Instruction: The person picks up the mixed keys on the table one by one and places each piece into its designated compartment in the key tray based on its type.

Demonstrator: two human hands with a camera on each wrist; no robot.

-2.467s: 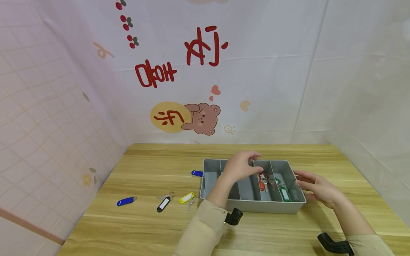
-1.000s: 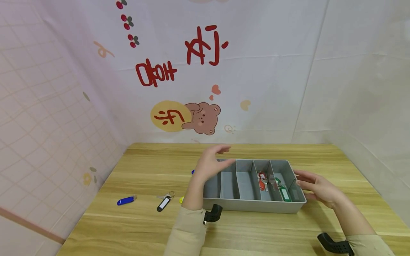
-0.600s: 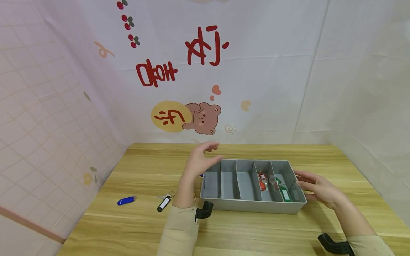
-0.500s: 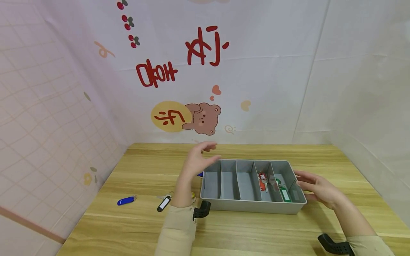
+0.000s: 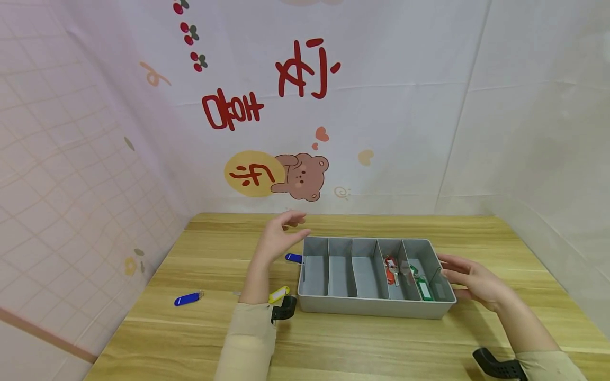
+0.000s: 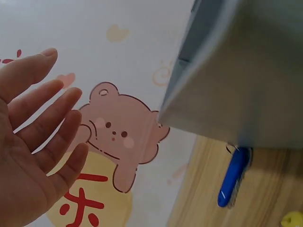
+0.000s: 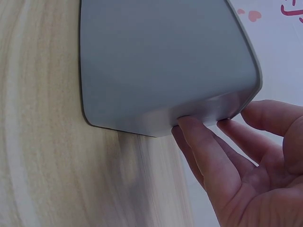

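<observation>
Near side: yellow key tag (image 5: 278, 294) on the table (image 5: 162, 338), partly behind the left wrist; blue key tag (image 5: 187, 299) well apart to its left. A key tip (image 5: 236, 293) shows at the left forearm — rest hidden.

Gray box (image 5: 376, 307): long side faces the person, presumably so all five compartments are reachable. Right hand (image 5: 474, 278): fingers slightly bent, tips touching the box's right end, nothing gripped — probably steadying it.

Inside, red key tags (image 5: 390, 278) lie fourth from left, green key tags (image 5: 423, 290) fifth; apparently parted by color, counts unclear.

Second blue tag (image 5: 293, 258) at the box's left end; contact uncertain. Left hand (image 5: 281, 238): raised nearby, fingers loosely spread, thumb apart, holding nothing. Behind: printed cloth (image 5: 405, 116).
</observation>
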